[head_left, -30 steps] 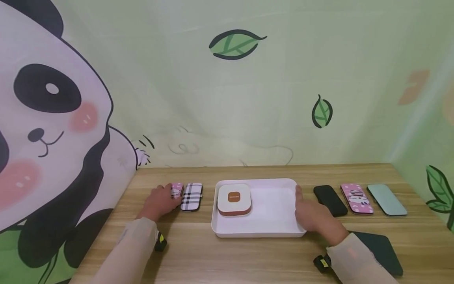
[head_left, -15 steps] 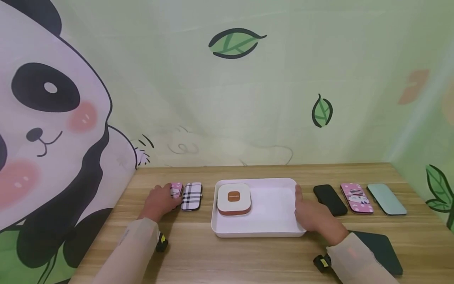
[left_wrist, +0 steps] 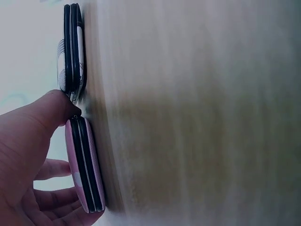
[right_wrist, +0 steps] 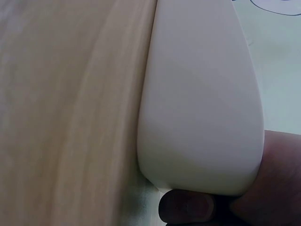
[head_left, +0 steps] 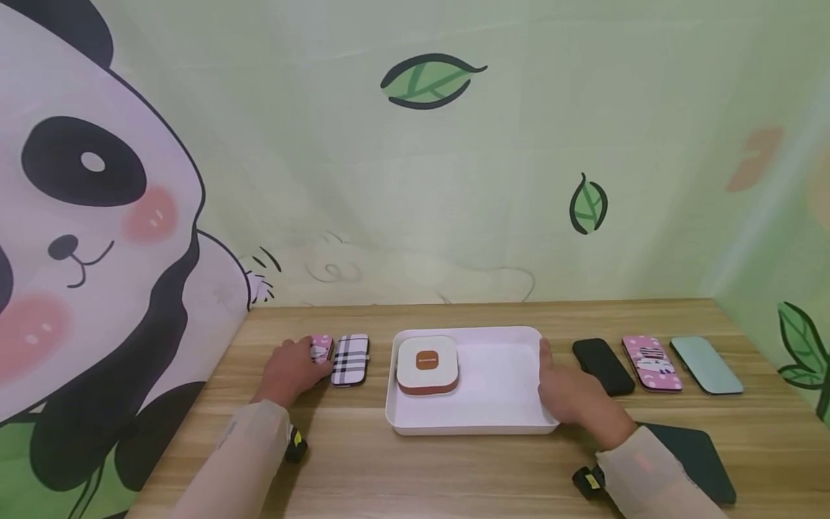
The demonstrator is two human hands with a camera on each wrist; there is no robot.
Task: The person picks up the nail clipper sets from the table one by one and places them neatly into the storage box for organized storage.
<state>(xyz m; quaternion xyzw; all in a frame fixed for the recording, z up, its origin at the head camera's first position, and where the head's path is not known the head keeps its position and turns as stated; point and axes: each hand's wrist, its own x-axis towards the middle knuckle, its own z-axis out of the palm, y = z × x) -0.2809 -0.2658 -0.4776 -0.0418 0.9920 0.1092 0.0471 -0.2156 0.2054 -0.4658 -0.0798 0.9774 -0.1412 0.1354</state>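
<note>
The pink case (head_left: 320, 349) lies beneath the nearer left hand (head_left: 289, 370) — thumb and fingers gripping its sides — long axis pointing away from the person, just left of the plaid case (head_left: 351, 360).

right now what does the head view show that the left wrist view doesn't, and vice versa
Only the head view: the right hand at the white tray, the box inside it, the black case, other pink case and pale case.
Only the left wrist view: the held pink case edge-on, its dark near edge uncovered.
Both: the left hand holding that case, the plaid case and the table.
</note>
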